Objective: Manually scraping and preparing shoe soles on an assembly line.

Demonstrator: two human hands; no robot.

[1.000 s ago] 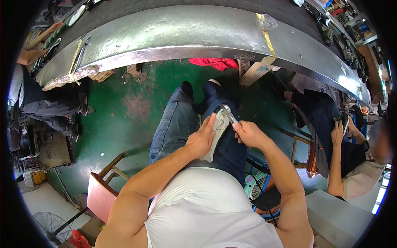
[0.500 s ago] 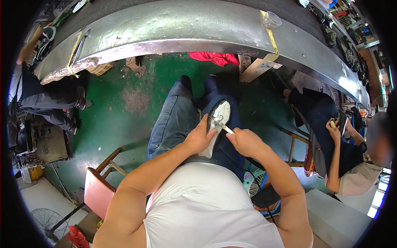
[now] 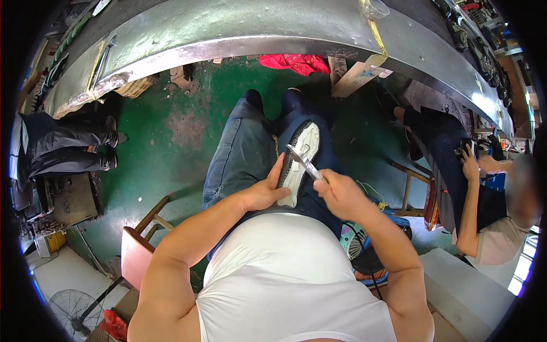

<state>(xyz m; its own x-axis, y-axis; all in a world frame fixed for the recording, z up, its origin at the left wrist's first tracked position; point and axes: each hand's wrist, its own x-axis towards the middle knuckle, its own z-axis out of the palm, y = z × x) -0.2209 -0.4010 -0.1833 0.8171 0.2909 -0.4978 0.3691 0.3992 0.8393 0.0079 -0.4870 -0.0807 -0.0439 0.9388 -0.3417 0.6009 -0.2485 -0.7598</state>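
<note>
A shoe (image 3: pixel 308 138) lies across my right thigh with its pale underside up and a dark gathered edge around it. My left hand (image 3: pixel 265 191) grips its near left side, fingers along the edge and thumb over the near part. In my right hand (image 3: pixel 340 192) is a metal hammer (image 3: pixel 306 162), its fist wrapped round the handle. The hammer's head hangs slanted over the middle of the shoe; whether it touches the underside I cannot tell.
A metal-faced bench (image 3: pixel 245 29) curves across the front, with a clear plastic cup (image 3: pixel 375 9) on it. On the floor lies a red cloth (image 3: pixel 296 64). A pink-seated chair (image 3: pixel 138 256) stands at left, a fan (image 3: pixel 356 246) by my right side. A co-worker (image 3: pixel 484 222) sits at right.
The right hand and hammer have lifted and tilted off the shoe, with the fist turned. My left hand has slid slightly lower on the shoe's side. The whole view has shifted a little.
</note>
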